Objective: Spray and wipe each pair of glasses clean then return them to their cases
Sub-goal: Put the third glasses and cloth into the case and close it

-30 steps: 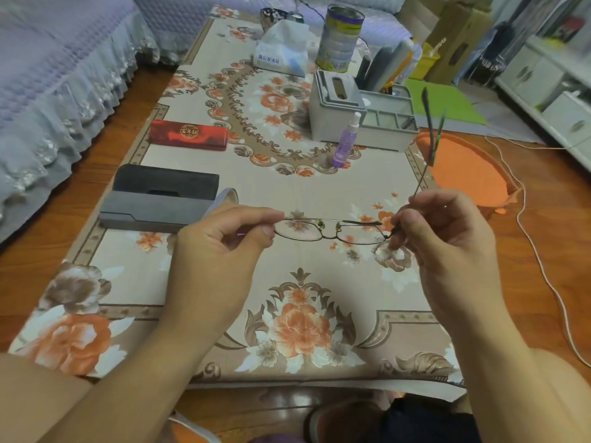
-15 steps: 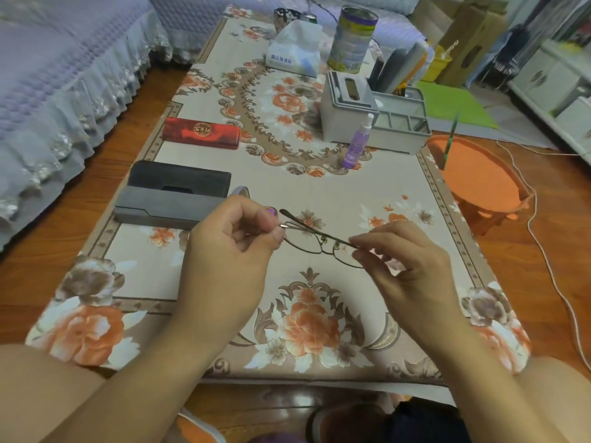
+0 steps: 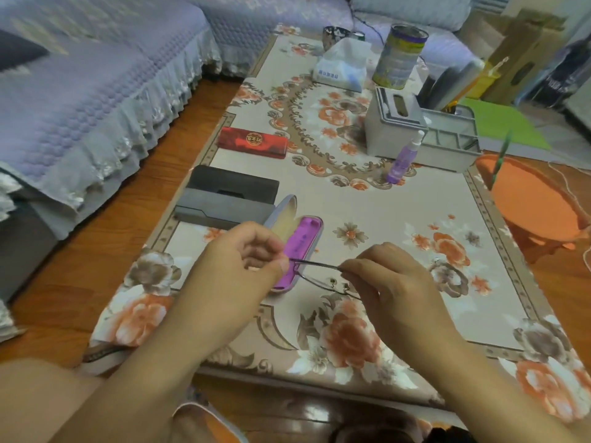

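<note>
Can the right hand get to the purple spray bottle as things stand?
Probably not yet. The right hand pinches the glasses together with the left hand. The path across the tablecloth to the spray bottle looks free once it lets go.

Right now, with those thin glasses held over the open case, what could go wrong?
The left hand and right hand pinch the thin wire glasses by the frame ends, so the frame might bend. Fingertips near the lenses could smudge them. The open purple-lined case is narrow, so a misaligned temple might catch its rim.
</note>
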